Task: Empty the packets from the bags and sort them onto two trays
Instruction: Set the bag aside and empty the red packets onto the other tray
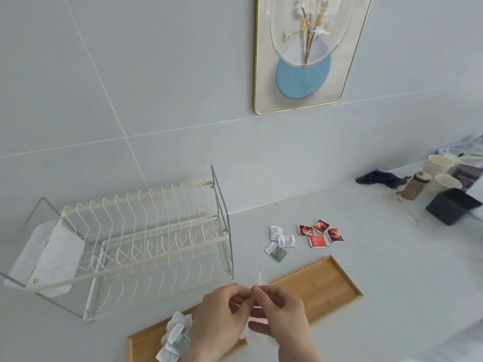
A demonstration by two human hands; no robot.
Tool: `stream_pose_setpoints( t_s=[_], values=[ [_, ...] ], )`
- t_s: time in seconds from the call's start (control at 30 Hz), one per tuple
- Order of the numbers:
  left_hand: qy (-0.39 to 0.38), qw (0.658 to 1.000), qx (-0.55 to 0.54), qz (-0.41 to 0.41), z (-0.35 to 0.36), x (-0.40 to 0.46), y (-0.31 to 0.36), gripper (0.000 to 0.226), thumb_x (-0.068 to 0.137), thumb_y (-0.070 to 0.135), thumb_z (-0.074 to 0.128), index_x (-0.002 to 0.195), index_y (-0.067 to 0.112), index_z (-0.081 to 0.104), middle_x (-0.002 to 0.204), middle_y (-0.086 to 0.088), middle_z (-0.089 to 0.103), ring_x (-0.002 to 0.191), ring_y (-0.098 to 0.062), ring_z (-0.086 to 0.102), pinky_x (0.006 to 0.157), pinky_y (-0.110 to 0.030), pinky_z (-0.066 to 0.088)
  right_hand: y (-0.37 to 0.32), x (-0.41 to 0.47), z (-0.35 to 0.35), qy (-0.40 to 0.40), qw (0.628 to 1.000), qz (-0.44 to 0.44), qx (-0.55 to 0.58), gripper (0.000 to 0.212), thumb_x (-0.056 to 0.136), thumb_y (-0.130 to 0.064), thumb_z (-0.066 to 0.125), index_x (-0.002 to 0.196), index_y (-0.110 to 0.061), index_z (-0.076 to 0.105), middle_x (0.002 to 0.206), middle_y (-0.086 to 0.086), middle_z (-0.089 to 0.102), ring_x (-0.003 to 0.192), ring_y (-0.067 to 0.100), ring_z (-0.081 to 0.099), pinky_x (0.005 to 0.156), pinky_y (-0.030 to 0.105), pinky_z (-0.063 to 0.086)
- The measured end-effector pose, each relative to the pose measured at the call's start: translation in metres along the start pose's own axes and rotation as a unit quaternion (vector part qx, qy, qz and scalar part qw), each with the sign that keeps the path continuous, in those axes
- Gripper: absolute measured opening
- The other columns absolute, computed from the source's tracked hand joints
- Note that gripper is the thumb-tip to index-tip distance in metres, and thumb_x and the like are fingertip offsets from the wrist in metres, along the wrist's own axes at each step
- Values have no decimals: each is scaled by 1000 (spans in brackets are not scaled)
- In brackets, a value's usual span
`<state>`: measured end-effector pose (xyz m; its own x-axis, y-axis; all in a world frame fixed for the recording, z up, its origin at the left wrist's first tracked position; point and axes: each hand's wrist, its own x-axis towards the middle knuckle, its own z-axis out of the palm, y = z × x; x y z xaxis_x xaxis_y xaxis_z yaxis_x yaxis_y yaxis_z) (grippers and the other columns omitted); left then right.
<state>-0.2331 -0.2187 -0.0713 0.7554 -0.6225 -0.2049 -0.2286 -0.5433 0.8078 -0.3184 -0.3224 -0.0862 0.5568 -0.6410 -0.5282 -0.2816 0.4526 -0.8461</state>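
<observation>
Both my hands meet low in the middle of the view, above two wooden trays. My left hand [219, 313] and my right hand [281, 316] pinch the top of a clear plastic bag [257, 320] with something pink inside; its thin edge sticks up between my fingers. A second clear bag of white and grey packets [175, 338] lies on the left wooden tray [142, 343]. The right wooden tray [324, 286] holds nothing. Loose on the counter beyond lie white and silver packets [282, 242] and red packets [320, 233].
A white wire dish rack [146, 239] with clear side panels stands to the left on the counter. At the far right are paper cups [441, 169], a brown bottle [415, 185], a dark box [452, 206] and a dark blue cloth [379, 177]. A framed picture hangs on the wall.
</observation>
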Motion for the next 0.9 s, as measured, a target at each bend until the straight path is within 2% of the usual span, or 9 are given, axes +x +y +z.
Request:
stream_pose_setpoints(
  t_s=[0.1,0.17,0.3,0.43,0.57,0.67,0.73,0.83,0.9],
  values=[
    [-24,1000,13,1,16,0,9,15,85,29,67,86,40,78,79,25,77,75,5,71,72,-15,54,5,8,-19,1,1000,14,15,8,89,-7,71,85,-1,75,82,18,80,76,31,79,65,42,64],
    [-24,1000,11,-14,27,-2,13,15,84,28,70,82,41,77,78,26,76,73,5,71,68,-11,52,7,12,-32,-18,999,24,31,9,91,-3,68,87,3,74,82,21,79,79,35,78,73,46,64],
    [-12,999,0,-30,45,-4,17,4,79,37,75,83,36,76,77,26,76,69,1,72,70,-22,58,7,13,-52,-83,992,62,74,15,93,-4,65,98,9,70,92,27,78,90,40,77,90,52,59],
    [-7,999,10,-36,51,-4,18,4,79,34,77,82,33,77,75,23,77,70,1,72,71,-22,58,3,12,-65,-134,983,83,92,14,96,-7,62,93,4,70,96,25,78,91,33,78,77,39,61],
    [5,999,20,-33,49,-3,15,6,81,28,76,79,33,77,71,23,76,67,5,71,65,-13,52,6,15,-64,-132,989,61,34,14,95,-9,64,91,1,73,94,21,80,96,31,77,77,38,60],
    [15,999,8,-41,45,0,8,8,80,27,76,73,29,73,67,16,76,63,1,69,60,-13,48,9,18,-54,-75,996,18,-34,12,93,-6,66,87,2,73,80,16,79,81,27,78,71,39,64],
    [13,999,-4,-40,41,3,5,11,79,27,75,70,26,70,65,11,75,58,-2,67,55,-12,46,8,17,-46,-53,996,-15,-77,12,93,-4,65,85,2,71,78,20,78,74,24,77,64,37,64],
    [-15,998,-40,-46,35,7,4,11,81,22,72,71,19,68,64,3,74,51,-5,64,54,-15,48,3,12,-36,-34,986,-60,-150,12,93,-5,62,84,1,68,75,23,76,57,18,72,52,30,60],
    [14,997,-54,-55,25,13,-3,13,83,18,71,71,18,67,66,4,73,48,-3,64,54,-17,48,-4,11,-36,7,974,-89,-209,14,94,-6,59,81,-3,64,71,21,75,46,10,65,44,23,53]
  ],
)
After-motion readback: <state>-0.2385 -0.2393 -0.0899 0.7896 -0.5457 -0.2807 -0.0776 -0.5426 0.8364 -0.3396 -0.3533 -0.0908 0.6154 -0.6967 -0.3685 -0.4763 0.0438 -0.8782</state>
